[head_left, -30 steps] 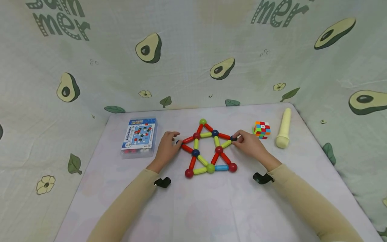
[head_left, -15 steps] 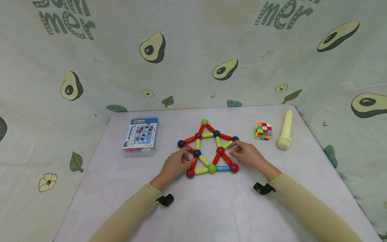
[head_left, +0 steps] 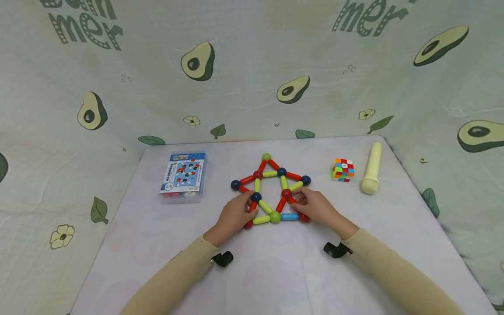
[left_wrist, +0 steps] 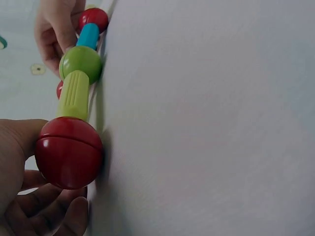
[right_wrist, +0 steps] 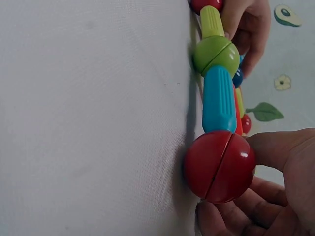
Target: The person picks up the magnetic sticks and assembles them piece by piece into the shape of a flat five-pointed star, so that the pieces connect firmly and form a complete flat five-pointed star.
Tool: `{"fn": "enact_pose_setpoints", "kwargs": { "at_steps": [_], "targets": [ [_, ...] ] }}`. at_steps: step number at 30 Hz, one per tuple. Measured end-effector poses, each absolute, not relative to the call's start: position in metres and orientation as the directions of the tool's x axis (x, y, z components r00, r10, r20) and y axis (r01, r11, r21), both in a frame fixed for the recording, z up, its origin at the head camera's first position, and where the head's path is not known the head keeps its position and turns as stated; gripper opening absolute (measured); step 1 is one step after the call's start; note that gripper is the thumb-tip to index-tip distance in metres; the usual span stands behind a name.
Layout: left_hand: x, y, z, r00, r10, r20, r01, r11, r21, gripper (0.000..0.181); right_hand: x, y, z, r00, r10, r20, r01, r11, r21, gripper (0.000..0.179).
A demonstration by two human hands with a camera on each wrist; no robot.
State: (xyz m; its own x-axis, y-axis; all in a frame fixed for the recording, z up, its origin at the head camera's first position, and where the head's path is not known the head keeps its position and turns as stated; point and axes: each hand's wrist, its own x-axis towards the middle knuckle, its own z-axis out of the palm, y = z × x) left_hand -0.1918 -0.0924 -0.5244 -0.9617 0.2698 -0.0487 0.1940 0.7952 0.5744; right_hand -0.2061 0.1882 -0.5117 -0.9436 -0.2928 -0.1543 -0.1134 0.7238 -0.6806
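A flat toy star [head_left: 263,205] built of coloured balls and rods lies mid-table. My left hand [head_left: 236,213] pinches the red rod at its lower left, thumb and fingers on either side. The red corner ball [left_wrist: 69,153] stands large beside the fingers in the left wrist view. My right hand [head_left: 318,207] grips the red rod at the lower right, next to another red ball [right_wrist: 220,166]. Between these corners run a yellow-green rod [left_wrist: 74,96], a green ball [head_left: 275,217] and a blue rod [right_wrist: 219,98]. The hands partly cover the gripped rods.
A clear plastic box [head_left: 183,177] with a blue-and-white printed card lies at the back left. On the right are a colourful puzzle cube [head_left: 343,169] and a pale yellow club-shaped stick [head_left: 372,168]. A printed cloth [head_left: 244,100] hangs behind the table.
Both hands have moved from the star's side points towards its lower corners; the left hand moved first, then the right. The star stays in nearly the same place.
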Motion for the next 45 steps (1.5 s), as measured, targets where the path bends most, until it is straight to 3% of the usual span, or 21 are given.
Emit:
{"fn": "enact_pose_setpoints", "kwargs": {
  "at_steps": [16, 22, 28, 34, 45],
  "targets": [
    [-0.211, -0.098, -0.527, -0.959, 0.282, -0.037, 0.203, 0.77, 0.604, 0.061, -0.221, 0.177, -0.516, -0.949, -0.295, -0.111, -0.139, 0.708, -0.692, 0.047],
    [-0.211, -0.099, -0.527, -0.956, 0.289, -0.052, 0.199, 0.768, 0.609, 0.061, -0.222, 0.174, -0.516, -0.943, -0.314, -0.107, -0.154, 0.7, -0.697, 0.047],
    [-0.211, -0.099, -0.529, -0.954, 0.297, -0.049, 0.204, 0.759, 0.618, 0.062, -0.223, 0.181, -0.514, -0.962, -0.254, -0.1, -0.114, 0.707, -0.698, 0.039],
    [-0.212, -0.1, -0.529, -0.955, 0.293, -0.057, 0.196, 0.761, 0.619, 0.061, -0.234, 0.194, -0.513, -0.967, -0.241, -0.08, -0.146, 0.786, -0.6, 0.042],
    [-0.212, -0.099, -0.53, -0.954, 0.294, -0.058, 0.192, 0.748, 0.635, 0.061, -0.254, 0.191, -0.517, -0.949, -0.311, -0.047, -0.266, 0.872, -0.41, 0.032]
  ]
}}
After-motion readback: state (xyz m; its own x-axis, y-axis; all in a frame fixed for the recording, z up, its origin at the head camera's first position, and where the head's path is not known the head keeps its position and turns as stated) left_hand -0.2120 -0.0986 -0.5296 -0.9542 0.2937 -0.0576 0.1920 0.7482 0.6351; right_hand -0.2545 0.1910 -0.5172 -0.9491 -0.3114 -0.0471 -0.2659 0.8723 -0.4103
